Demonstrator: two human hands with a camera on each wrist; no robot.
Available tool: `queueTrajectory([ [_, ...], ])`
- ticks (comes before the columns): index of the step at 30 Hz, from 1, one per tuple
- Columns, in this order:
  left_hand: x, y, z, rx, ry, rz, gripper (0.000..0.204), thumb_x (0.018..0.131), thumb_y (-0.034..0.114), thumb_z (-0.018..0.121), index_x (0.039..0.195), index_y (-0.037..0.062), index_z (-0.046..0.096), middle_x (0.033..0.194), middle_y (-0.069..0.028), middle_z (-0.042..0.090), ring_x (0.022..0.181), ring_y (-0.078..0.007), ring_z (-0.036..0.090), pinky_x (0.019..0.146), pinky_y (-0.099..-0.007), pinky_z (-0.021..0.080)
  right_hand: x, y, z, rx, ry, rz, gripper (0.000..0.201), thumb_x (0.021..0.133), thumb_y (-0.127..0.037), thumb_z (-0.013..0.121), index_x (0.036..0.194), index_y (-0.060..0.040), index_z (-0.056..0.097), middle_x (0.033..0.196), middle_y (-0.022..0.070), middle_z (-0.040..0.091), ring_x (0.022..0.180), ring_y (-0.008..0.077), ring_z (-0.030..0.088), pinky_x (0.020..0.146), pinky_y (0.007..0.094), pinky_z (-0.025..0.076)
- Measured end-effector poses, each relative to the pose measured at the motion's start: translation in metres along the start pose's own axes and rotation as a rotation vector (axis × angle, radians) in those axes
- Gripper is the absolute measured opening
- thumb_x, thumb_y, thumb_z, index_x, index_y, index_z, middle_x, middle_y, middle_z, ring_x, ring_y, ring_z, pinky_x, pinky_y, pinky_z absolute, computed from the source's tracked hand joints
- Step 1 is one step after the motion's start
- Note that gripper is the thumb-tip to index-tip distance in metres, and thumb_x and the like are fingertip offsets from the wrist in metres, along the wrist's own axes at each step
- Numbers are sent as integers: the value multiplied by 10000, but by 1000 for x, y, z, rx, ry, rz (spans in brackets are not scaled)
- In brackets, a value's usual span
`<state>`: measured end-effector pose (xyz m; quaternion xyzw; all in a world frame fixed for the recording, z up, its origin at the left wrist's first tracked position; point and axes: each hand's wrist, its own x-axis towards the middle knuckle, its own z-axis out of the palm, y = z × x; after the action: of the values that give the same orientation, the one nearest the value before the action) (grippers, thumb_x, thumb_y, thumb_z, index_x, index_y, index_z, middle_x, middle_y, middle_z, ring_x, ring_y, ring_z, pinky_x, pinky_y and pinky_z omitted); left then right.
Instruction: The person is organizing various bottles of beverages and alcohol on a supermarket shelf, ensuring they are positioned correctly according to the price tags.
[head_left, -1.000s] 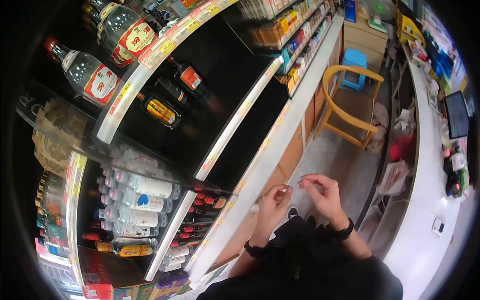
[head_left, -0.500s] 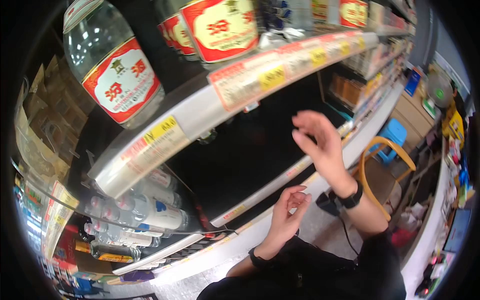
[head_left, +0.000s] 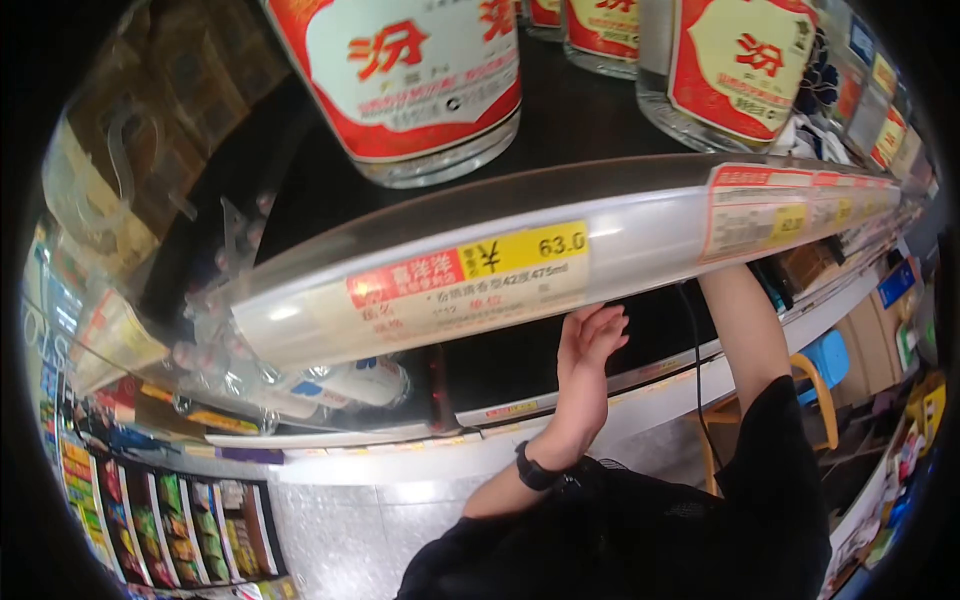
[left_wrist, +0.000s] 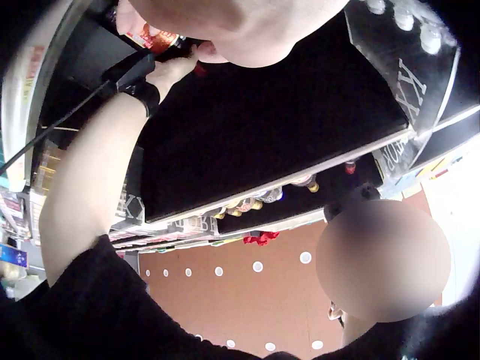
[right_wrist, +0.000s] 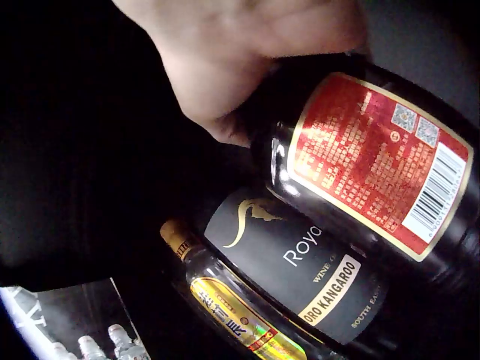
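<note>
Under the upper shelf, my right hand (right_wrist: 240,45) grips the upper part of a dark glass bottle with a red label (right_wrist: 382,161); its neck is hidden behind the hand. Beside it stand a black-labelled wine bottle (right_wrist: 289,251) and a small yellow-labelled bottle (right_wrist: 232,307). In the head view the shelf edge hides the right hand, and only the forearm (head_left: 750,335) shows. My left hand (head_left: 588,365) is just below that edge, fingers loosely bent and holding nothing. From the left wrist, its skin (left_wrist: 247,30) fills the top, close to the right hand (left_wrist: 171,71).
The upper shelf's price rail (head_left: 640,235) crosses close in front. Clear liquor bottles with red and white labels (head_left: 400,80) stand above it. Clear bottles (head_left: 350,382) fill a lower shelf at left. A wooden chair (head_left: 825,400) is behind the right arm, and a black cable (head_left: 700,380) hangs from it.
Both hands have risen toward the shelves. My right hand has reached in under the upper shelf and taken hold of the red-labelled bottle. The head view has swung closer to the price rail.
</note>
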<state>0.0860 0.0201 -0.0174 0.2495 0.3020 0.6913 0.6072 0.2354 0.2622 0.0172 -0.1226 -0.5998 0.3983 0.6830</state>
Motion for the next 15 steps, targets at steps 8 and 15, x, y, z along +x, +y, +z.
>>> queueTrajectory([
  [8, 21, -26, 23, -63, 106, -6, 440, 967, 145, 547, 1364, 35, 392, 1328, -131, 502, 1240, -218, 507, 1033, -352, 426, -17, -8, 23, 20, 154, 13, 317, 911, -231, 683, 1110, 12, 636, 1109, 79, 652, 1072, 204, 598, 908, 364, 486],
  [15, 14, -37, 35, -115, 98, -68, 659, 929, 207, 624, 1474, 15, 309, 1433, -146, 410, 1301, -211, 451, 1109, -360, 354, -42, -51, 11, -42, 434, -115, 312, 914, -225, 678, 1107, 17, 637, 1102, 65, 652, 1055, 193, 602, 901, 358, 486],
])
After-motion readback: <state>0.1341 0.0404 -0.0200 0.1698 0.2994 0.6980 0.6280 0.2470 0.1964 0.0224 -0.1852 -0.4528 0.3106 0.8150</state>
